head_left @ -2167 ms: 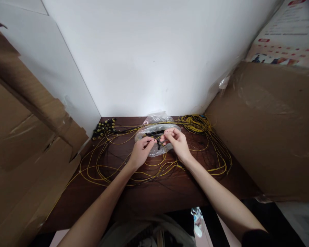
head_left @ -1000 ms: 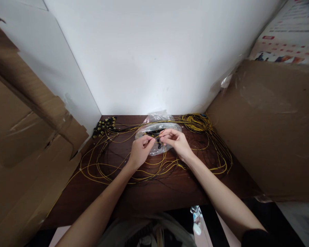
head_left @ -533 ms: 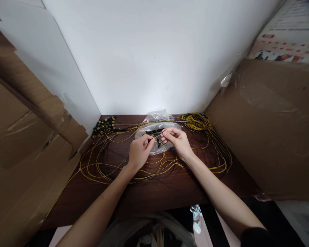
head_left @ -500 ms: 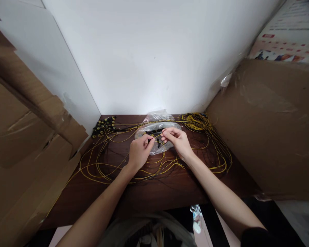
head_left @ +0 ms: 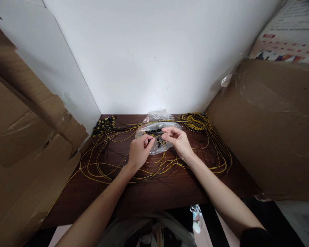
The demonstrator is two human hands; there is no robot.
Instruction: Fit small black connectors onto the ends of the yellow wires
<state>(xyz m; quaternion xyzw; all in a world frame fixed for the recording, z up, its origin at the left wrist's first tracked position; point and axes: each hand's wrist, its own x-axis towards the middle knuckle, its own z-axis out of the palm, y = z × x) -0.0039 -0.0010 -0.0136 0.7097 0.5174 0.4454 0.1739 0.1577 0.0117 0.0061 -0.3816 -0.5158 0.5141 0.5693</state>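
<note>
Over a clear plastic bag (head_left: pixel 158 116), the left hand (head_left: pixel 140 149) pinches a thin yellow wire (head_left: pixel 157 136). The right hand (head_left: pixel 179 144) is at the wire too; whether it grips, I cannot tell. Black-and-yellow connectors (head_left: pixel 103 126) lie left of the bag, coiled yellow wires (head_left: pixel 195 121) right.

thin yellow wire (head_left: pixel 157 136): short span nearly straight, pinched in left hand (head_left: pixel 140 148), rising to fingertips of right hand (head_left: pixel 178 141), above clear plastic bag (head_left: pixel 151 127).

Where the thin wire (head_left: pixel 157 137) ends near the right fingers (head_left: pixel 170 138) is too small to tell, the poster (head_left: pixel 288 41) is unreadably blurred, and the bottom edge crops the nearer plastic bag (head_left: pixel 179 230).
</note>
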